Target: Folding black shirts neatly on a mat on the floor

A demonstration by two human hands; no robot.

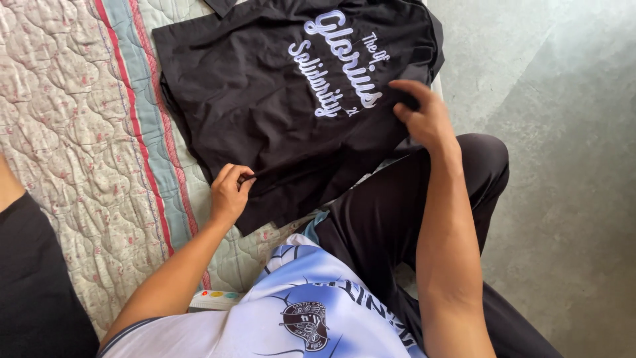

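On the quilted bed [79, 132], the black shirt [265, 99] lies flat, long axis running far to near. Left hand [230, 193] pinches its near hem, fingers together; right hand [424, 116] grips its right edge.

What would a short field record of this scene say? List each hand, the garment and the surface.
left hand: pinches the near hem of the black shirt
right hand: grips the shirt's right edge
shirt: spread flat, pale lettering facing up
surface: quilted bedcover, floral, with red and blue stripes
floor: grey, to the right
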